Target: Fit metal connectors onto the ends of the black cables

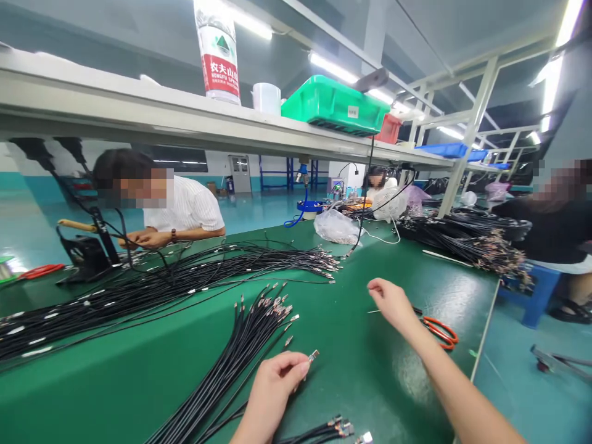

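My left hand [272,385] is closed in a pinch on a small metal connector [313,356] at the tip of a black cable, low over the green table [361,364]. A bundle of black cables with metal ends [252,333] lies just left of it. A few finished cable ends [340,427] rest near my wrist. My right hand [391,302] is stretched out farther right, fingers curled loosely, beside orange-handled scissors [439,331]. A thin wire-like piece shows at its fingers; I cannot make out whether it holds it.
A long spread of black cables [139,290] crosses the table's left half. A person in a white shirt [185,206] works opposite at a black fixture [87,253]. More cable piles [467,243] and a plastic bag [335,227] lie far right. Table edge [483,345] drops on the right. Overhead shelf [185,117] holds a green bin.
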Available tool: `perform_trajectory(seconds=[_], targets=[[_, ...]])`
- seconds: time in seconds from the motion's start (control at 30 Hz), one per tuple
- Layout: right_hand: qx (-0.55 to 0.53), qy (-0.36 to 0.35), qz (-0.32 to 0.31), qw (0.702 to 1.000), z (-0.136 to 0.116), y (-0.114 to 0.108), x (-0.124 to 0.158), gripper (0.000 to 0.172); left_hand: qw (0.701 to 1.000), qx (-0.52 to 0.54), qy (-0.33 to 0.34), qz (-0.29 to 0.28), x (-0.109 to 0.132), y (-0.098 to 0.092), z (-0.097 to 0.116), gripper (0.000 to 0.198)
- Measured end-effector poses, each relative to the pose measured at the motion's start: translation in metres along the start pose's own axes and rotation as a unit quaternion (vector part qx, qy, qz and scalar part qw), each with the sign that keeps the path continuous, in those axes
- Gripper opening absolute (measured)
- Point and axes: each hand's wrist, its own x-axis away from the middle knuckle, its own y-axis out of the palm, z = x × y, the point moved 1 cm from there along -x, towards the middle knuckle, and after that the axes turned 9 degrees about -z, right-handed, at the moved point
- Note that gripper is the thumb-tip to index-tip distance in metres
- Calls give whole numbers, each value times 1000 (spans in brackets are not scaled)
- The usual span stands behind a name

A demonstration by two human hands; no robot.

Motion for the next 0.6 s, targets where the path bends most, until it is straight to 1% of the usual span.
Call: perform_trajectory(seconds=[0.07,0.13,0.2,0.27,0.33,0.4,0.53,0.6], targets=[[63,33,13,997,36,-21,9,16,1000,-9,2,-4,-1,0,0,38],[121,60,19,991,68,-35,24,20,1000,-20,9,-9,-1,0,0,38],[169,71,17,983,95,-41,38,21,999,-29,18,-12,-2,0,-1,37],[203,73,8,976,116,-41,50,23,999,-30,21,-17,-2,-1,-2,36],[223,66,-7,973,129,-39,56,25,999,-26,21,-22,-2,-1,-3,35],[234,54,-26,970,138,-36,59,25,999,-19,22,-25,-2,-1,-4,35],[240,40,-67,968,146,-36,63,14,999,5,33,-29,0,0,-4,30],[238,38,-78,967,150,-40,69,15,999,22,36,-31,1,1,-4,27]])
